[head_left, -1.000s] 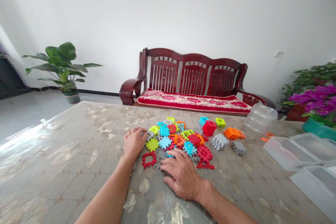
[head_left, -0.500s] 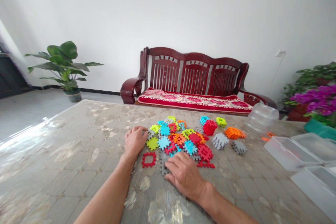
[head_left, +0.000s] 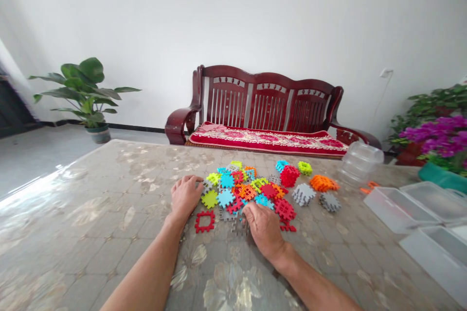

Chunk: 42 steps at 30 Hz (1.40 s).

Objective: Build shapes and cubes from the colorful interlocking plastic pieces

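A heap of interlocking plastic tiles (head_left: 226,198) in red, blue, lime, orange and grey lies on the table in front of me. At the heap's left edge rests my left hand (head_left: 186,194), palm down with fingers stretched out, beside a grey tile (head_left: 207,185). My right hand (head_left: 263,226) is closed at the near side of the heap, pinching a grey tile (head_left: 239,226) between thumb and fingers. This tile is tilted and a little smeared by motion. A red square frame tile (head_left: 205,221) lies flat between my two hands, apart from the heap.
Stacks of one colour stand right of the heap: red (head_left: 290,176), light grey (head_left: 303,195), dark grey (head_left: 330,202) and orange (head_left: 324,183). Clear plastic boxes (head_left: 401,209) occupy the table's right side, with a clear rounded container (head_left: 361,163) behind. A wooden bench (head_left: 270,92) stands beyond.
My right hand has closed on a grey tile and lifted it off the tabletop, tilting it. My left hand has stayed by the heap. The view has shifted slightly.
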Motion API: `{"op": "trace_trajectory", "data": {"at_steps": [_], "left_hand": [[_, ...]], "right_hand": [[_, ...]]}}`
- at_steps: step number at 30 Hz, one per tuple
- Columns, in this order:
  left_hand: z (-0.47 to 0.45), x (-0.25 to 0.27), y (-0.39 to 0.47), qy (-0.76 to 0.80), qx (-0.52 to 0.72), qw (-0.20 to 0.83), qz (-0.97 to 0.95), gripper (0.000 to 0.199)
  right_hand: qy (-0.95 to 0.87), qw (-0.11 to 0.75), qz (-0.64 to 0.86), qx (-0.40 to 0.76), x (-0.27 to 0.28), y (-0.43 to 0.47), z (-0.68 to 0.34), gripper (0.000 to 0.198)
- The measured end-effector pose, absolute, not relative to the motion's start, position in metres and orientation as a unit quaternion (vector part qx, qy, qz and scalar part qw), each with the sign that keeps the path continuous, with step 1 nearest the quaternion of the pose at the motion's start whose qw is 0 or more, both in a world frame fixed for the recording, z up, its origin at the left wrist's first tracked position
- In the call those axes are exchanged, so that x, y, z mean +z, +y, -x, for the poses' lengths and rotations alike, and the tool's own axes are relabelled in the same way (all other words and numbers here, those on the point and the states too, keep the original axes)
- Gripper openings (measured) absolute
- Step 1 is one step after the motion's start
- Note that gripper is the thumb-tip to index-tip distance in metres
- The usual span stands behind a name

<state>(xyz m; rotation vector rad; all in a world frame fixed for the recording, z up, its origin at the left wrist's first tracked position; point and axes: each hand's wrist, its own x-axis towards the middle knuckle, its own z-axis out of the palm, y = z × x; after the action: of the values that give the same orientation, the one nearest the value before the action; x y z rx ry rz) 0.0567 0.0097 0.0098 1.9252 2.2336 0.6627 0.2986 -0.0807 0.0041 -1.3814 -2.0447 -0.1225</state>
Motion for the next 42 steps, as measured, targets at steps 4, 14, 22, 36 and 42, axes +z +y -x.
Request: {"op": "trace_trajectory", "data": {"at_steps": [4,14,22,36,42], "left_hand": [[-0.057,0.010,0.009,0.737,0.217,0.059,-0.637,0.036],[-0.056,0.010,0.010,0.736,0.216,0.059,-0.639,0.037],[-0.056,0.010,0.010,0.736,0.216,0.062,-0.638,0.038],[-0.053,0.007,0.013,0.734,0.202,0.061,-0.645,0.039],[-0.054,0.009,0.012,0.732,0.203,0.062,-0.647,0.039]], "right_hand": [[-0.727,0.408,0.552,-0.024,0.013,-0.072,-0.317,0.043],[-0.709,0.423,0.562,-0.055,0.009,-0.050,-0.377,0.029],[-0.780,0.328,0.530,-0.046,0.022,-0.060,-0.354,0.036],[-0.710,0.441,0.549,0.001,0.017,-0.048,-0.348,0.020],[-0.600,0.492,0.629,0.052,0.009,-0.032,-0.383,0.029]]}}
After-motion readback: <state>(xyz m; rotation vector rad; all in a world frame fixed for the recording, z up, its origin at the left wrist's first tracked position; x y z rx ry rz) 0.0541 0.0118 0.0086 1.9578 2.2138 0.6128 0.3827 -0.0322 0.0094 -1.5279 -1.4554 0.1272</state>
